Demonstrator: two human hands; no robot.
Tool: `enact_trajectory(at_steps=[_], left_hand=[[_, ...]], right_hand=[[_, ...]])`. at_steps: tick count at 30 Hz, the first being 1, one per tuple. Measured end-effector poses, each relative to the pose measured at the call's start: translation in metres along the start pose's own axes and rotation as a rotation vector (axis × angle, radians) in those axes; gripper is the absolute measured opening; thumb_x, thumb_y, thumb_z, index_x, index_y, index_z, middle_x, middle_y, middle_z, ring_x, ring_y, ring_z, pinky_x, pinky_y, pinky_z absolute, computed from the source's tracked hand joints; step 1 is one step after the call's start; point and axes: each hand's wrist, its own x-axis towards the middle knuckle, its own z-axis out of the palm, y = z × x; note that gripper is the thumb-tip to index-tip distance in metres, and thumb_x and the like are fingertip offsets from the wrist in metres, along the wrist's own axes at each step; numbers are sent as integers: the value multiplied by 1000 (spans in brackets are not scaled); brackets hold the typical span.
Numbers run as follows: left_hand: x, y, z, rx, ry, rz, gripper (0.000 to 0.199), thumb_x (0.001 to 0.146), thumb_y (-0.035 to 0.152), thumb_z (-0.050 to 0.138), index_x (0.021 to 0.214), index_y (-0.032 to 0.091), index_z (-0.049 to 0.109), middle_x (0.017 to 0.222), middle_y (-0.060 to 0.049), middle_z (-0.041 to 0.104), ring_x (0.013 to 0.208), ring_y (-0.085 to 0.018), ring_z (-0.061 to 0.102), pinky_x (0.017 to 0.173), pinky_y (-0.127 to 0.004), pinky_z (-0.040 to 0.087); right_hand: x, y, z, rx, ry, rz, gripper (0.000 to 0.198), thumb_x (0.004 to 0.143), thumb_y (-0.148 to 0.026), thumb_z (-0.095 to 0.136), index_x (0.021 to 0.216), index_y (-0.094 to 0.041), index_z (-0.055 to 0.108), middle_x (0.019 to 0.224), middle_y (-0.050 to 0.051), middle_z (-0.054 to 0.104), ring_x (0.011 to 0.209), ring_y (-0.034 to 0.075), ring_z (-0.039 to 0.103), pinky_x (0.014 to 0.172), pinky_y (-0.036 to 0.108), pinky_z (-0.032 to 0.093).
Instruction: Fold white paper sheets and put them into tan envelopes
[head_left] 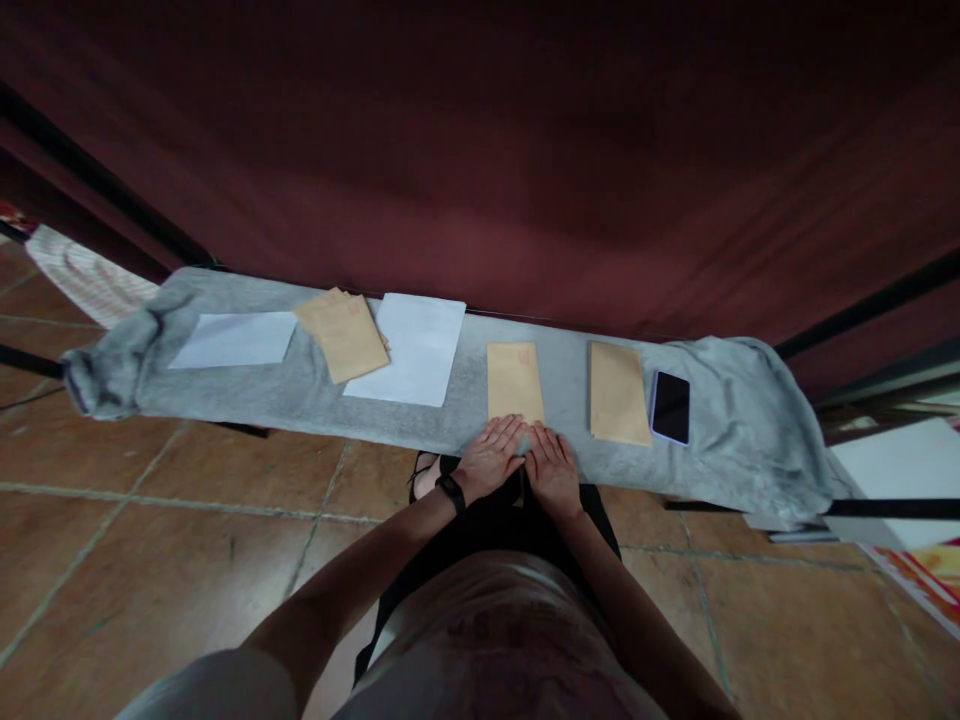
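A brown paper envelope [514, 380] with a small red print lies on the grey cloth in front of me. My left hand [491, 455], with a dark band on its wrist, rests flat on the envelope's near end, fingers stretched out. Beside it my right hand [553, 468] lies on the same end, its fingers also extended. The fingertips of both hands nearly meet, and they cover the near edge of the envelope. Neither hand is gripping anything.
The narrow bench wears a grey cloth [315, 395]. To the left lie several fanned envelopes [349, 338], partly over white sheets [420, 350], and a folded white paper [236, 338]. To the right are stacked envelopes [619, 392] and a phone [670, 407]. A dark red curtain [480, 180] hangs behind.
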Motion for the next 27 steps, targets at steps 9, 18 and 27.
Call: enact_trajectory(at_steps=[9,18,27], left_hand=[[-9,-3,-2,31,-26,-23,69,101,51,42,155,10,33,162,-16,31,153,-25,23,126,-46,16],[-10,1,-5,13,11,-99,57,102,38,43,152,11,39,160,-16,36,152,-26,27,124,-48,23],[5,5,-12,-509,223,-549,56,89,20,55,144,15,49,152,-16,48,143,-30,42,117,-48,37]], right_hand=[[-3,7,-4,-17,25,56,49,104,-28,39,149,-12,45,150,14,52,141,28,44,120,51,26],[2,-7,0,46,-56,-23,51,100,-18,36,151,-12,43,155,13,46,145,23,39,121,46,29],[4,-10,5,70,-29,26,54,96,-15,41,150,-14,45,153,12,49,144,23,42,122,46,30]])
